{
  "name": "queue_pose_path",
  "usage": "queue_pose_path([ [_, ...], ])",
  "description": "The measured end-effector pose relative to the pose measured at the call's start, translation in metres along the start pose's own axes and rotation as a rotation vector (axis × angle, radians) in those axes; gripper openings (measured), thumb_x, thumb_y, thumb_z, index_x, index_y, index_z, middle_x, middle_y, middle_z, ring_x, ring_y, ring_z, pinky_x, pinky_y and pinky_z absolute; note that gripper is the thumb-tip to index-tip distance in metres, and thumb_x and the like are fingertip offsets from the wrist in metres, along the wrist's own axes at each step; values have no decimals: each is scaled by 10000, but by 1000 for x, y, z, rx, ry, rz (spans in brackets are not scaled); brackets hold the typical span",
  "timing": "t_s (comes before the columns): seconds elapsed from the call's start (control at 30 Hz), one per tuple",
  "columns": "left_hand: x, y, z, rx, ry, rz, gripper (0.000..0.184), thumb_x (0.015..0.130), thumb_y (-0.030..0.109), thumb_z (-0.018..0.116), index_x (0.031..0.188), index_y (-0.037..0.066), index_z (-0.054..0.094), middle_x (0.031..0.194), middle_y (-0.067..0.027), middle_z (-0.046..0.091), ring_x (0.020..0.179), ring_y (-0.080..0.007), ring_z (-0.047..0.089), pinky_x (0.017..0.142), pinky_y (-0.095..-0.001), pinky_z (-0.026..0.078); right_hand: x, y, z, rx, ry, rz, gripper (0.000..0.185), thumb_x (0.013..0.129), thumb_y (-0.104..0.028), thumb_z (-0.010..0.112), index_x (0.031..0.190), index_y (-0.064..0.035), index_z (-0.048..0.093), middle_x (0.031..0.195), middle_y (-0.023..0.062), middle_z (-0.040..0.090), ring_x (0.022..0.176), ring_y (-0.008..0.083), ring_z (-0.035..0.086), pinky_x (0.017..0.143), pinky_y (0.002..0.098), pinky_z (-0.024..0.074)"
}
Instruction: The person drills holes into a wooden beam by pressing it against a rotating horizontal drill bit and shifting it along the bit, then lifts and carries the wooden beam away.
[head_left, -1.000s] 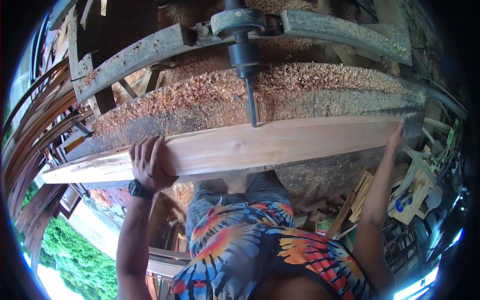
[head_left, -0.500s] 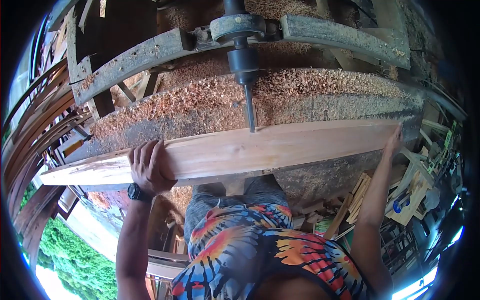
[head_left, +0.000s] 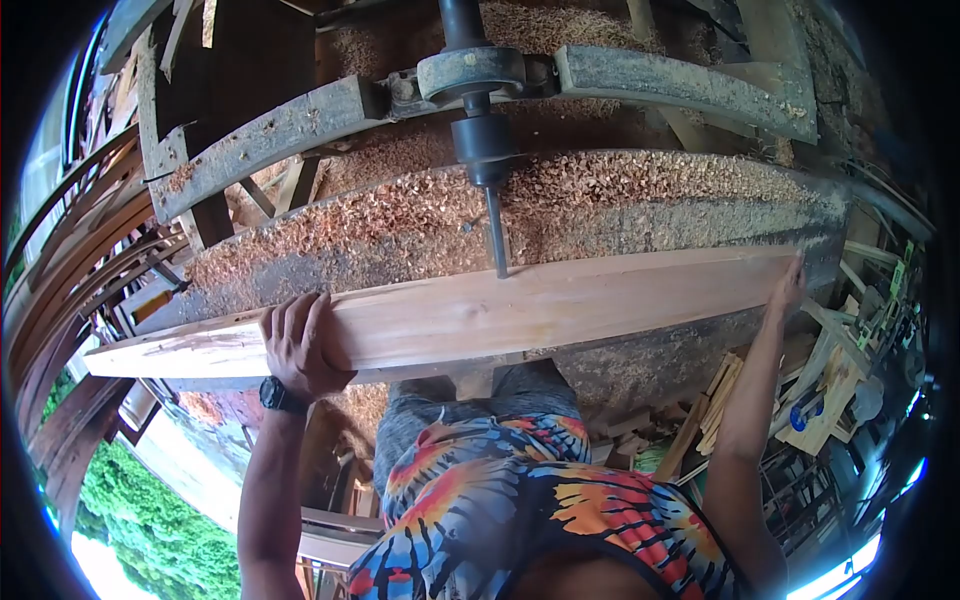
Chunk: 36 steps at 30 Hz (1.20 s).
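A dusty work table (head_left: 282, 275) bears a bank of wood shavings (head_left: 400, 215) along its far part and one long, pale plank (head_left: 560, 305) lying across it. The left hand (head_left: 300, 345) is clamped across the plank's width toward its left end, the fingers drawn close together over the top face; the right hand (head_left: 788, 287) is at the right end, seen nearly edge-on, so I cannot tell how its fingers stand. One drill bit (head_left: 496, 235), in one dark chuck (head_left: 483, 140), meets the plank's far edge; whether it has entered the wood I cannot tell. Two wooden beams (head_left: 680, 85) flank a single round housing (head_left: 470, 72), and one watch (head_left: 279, 394) circles the left wrist. Compared with a second ago, the table, plank and chuck all sit lower in view, while both hands keep roughly the same places on the plank.
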<state>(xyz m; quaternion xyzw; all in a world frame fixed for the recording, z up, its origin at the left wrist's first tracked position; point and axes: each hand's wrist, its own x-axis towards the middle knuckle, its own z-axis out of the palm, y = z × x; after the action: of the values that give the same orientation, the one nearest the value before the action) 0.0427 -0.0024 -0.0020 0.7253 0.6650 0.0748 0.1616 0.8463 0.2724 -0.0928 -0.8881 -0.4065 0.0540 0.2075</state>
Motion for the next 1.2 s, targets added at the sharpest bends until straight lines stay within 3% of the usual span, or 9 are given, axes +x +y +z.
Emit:
queue_pose_path([
  [0.07, -1, 0, 2, -4, 9, 1, 926, 560, 234, 830, 1441, 76, 592, 1334, -158, 658, 1201, -370, 635, 1068, -568, 409, 0, -4, -2, 18, -20, 9, 871, 966, -730, 639, 1341, 54, 699, 1345, 241, 716, 1226, 375, 676, 1058, 429, 503],
  [0.17, -2, -1, 3, 2, 10, 2, 938, 555, 233, 834, 1447, 78, 588, 1337, -157, 657, 1203, -369, 635, 1067, -569, 408, -2, -7, -1, 19, -3, 2, 841, 976, -716, 636, 1330, 42, 711, 1327, 235, 726, 1197, 374, 682, 1035, 435, 506],
  [0.27, 1, 0, 2, 2, 0, 4, 956, 547, 237, 840, 1455, 81, 584, 1337, -157, 656, 1206, -367, 633, 1065, -568, 406, 3, -1, 1, -50, -4, -25, 785, 1023, -683, 578, 1410, -9, 687, 1421, 182, 701, 1289, 335, 664, 1123, 397, 473],
  [0.57, 4, -3, -3, -8, -32, 7, 1114, 459, 261, 898, 1507, 93, 559, 1338, -151, 634, 1214, -371, 612, 1081, -561, 392, -1, -21, 8, -17, 56, -52, 751, 1003, -656, 636, 1362, -1, 716, 1386, 183, 718, 1309, 365, 651, 1101, 417, 491],
  [0.77, 6, -1, -5, 30, -13, 43, 1199, 466, 266, 952, 1553, 63, 485, 1333, -185, 623, 1191, -411, 613, 1051, -580, 413, -14, -53, 3, -131, 51, -136, 583, 1052, -552, 616, 1387, -88, 728, 1387, 150, 724, 1314, 392, 641, 1135, 443, 470],
  [0.87, 5, -2, -1, 38, 29, 72, 1244, 459, 279, 976, 1571, 69, 462, 1314, -179, 620, 1180, -409, 608, 1050, -578, 412, -21, -37, 14, -282, 302, -684, 550, 1040, -561, 629, 1403, -159, 730, 1442, 140, 691, 1354, 396, 616, 1166, 486, 452],
  [0.93, 4, -2, -2, 43, 25, 64, 1199, 489, 320, 970, 1560, 76, 489, 1323, -161, 613, 1189, -391, 595, 1060, -568, 406, -59, -52, 15, -223, 87, -837, 559, 1012, -568, 666, 1401, -172, 727, 1522, 123, 631, 1434, 407, 539, 1203, 524, 416],
  [1.07, 3, 1, 0, 41, 37, 36, 1216, 493, 368, 988, 1564, 83, 488, 1337, -150, 602, 1210, -379, 580, 1084, -570, 393, -170, -112, 1, -93, -115, -1024, 648, 1010, -527, 662, 1468, -70, 628, 1536, 133, 600, 1497, 441, 426, 1256, 553, 323],
  [1.2, -5, 3, 2, 49, 19, 2, 1254, 497, 391, 1003, 1586, 98, 454, 1358, -147, 592, 1250, -375, 558, 1116, -567, 377, -195, -122, -3, 59, -122, -970, 714, 963, -543, 680, 1419, 2, 603, 1447, 201, 602, 1456, 448, 451, 1217, 560, 342],
])
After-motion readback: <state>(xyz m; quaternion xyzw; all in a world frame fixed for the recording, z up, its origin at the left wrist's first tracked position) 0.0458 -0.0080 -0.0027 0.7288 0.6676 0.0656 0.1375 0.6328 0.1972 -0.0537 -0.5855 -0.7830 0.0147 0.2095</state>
